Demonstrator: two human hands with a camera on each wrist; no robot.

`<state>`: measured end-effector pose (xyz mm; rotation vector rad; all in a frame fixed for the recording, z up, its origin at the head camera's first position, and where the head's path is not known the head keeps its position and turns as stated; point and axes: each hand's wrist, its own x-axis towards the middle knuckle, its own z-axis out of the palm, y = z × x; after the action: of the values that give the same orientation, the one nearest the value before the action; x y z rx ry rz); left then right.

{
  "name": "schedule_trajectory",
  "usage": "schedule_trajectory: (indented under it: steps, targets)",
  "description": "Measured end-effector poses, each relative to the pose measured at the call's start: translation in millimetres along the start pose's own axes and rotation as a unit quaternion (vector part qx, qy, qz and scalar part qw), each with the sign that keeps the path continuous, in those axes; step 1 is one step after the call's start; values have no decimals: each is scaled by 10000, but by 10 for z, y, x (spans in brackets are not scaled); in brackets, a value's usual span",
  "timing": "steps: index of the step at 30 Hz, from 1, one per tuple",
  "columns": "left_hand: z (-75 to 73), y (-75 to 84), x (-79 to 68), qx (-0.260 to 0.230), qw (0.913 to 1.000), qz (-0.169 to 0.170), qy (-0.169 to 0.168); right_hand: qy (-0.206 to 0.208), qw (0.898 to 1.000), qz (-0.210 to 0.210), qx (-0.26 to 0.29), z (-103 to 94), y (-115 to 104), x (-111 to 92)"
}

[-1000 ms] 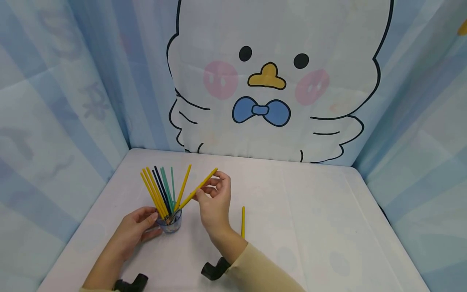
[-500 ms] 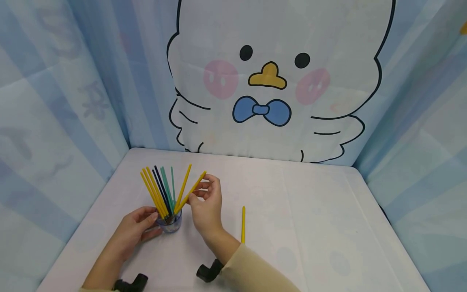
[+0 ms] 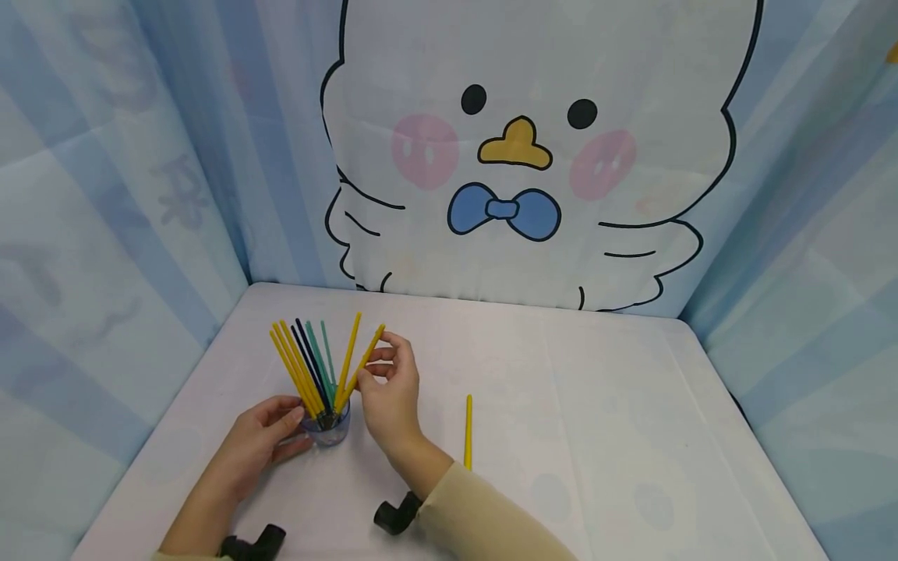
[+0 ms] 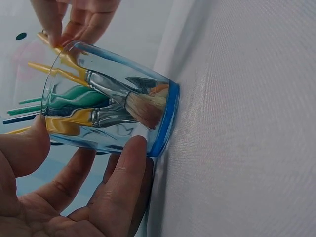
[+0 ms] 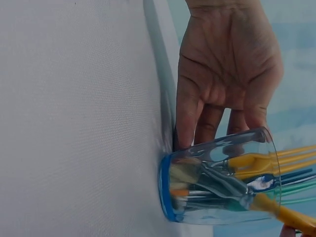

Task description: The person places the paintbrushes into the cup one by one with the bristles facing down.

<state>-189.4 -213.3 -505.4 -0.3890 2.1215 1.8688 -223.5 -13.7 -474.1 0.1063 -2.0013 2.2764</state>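
A clear plastic cup [image 3: 331, 436] with a blue base [image 4: 168, 123] stands upright at the left of the table. Several paintbrushes with yellow, dark blue and green handles lean in it, bristles down. My left hand [image 3: 263, 436] holds the cup from its left side, thumb near the rim and fingers along the wall. At the cup's right, my right hand [image 3: 393, 389] pinches the handle of a yellow paintbrush [image 3: 375, 343], whose bristle end is inside the cup. Only fingertips [image 5: 288, 231] of that hand show in the right wrist view.
Another yellow paintbrush [image 3: 468, 425] lies on the white table [image 3: 596, 421] right of my right forearm, its lower part hidden by the sleeve. Printed curtains [image 3: 105, 195] enclose the back and sides. Black wrist mounts [image 3: 396, 514] sit at both wrists.
My right hand has moved left and tipped the yellow paintbrush more upright, deeper into the cup. Some brushes in the cup shifted slightly left. My left hand has stayed on the cup.
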Motion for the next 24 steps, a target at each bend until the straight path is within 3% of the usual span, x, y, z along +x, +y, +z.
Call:
schedule_trajectory:
  steps: [10, 24]
  targets:
    - [21, 9, -16, 47, 10000, -31, 27, 54, 9994, 341, -102, -37, 84, 50]
    - [24, 7, -21, 89, 10000, -29, 19, 34, 9966, 816, -75, -277, 155, 15]
